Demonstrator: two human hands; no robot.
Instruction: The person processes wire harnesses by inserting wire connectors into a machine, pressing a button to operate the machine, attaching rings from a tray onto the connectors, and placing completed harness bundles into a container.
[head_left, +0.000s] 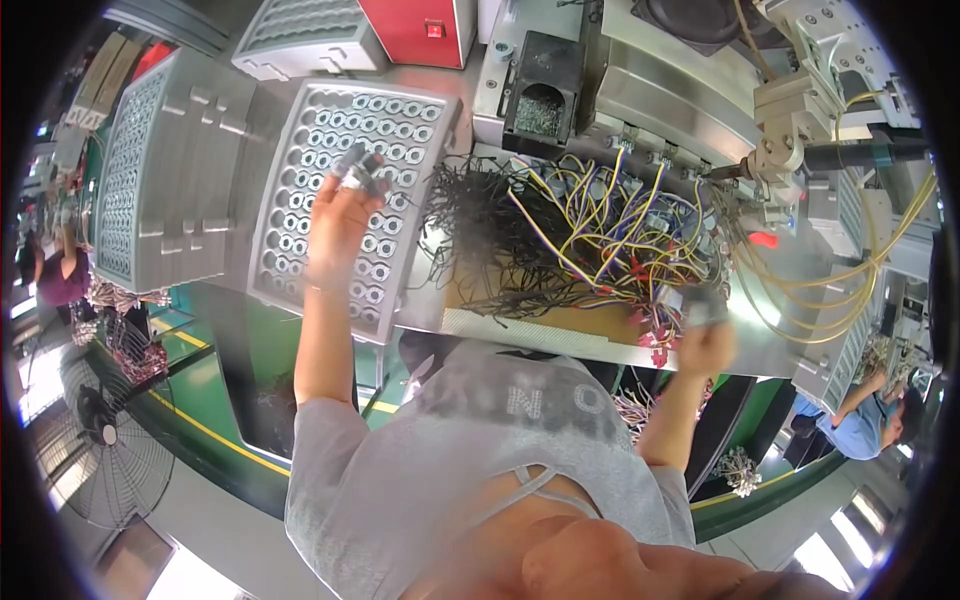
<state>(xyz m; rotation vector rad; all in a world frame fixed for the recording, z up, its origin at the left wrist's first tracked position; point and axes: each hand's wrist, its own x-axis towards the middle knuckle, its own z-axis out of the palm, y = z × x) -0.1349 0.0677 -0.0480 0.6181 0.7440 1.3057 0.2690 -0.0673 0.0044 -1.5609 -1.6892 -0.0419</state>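
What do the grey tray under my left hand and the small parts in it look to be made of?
The tray looks like moulded plastic: matt pale grey, with a regular grid of round pockets. The ring-shaped parts in the pockets look like metal, given their bright silvery glint, though they are too small to be sure. The left hand holds a few similar pieces.

on the table (520, 335), left: a tray of round parts (350, 200), left hand (335, 225) over it, fingers (360, 170) pinching a small part (365, 172). further left, a second tray (165, 170). right of the first tray, a tangle of wires (570, 240). behind the wires, a bin of screws (540, 100). at the front right edge, right hand (705, 345), below a machine with tubes (800, 130).
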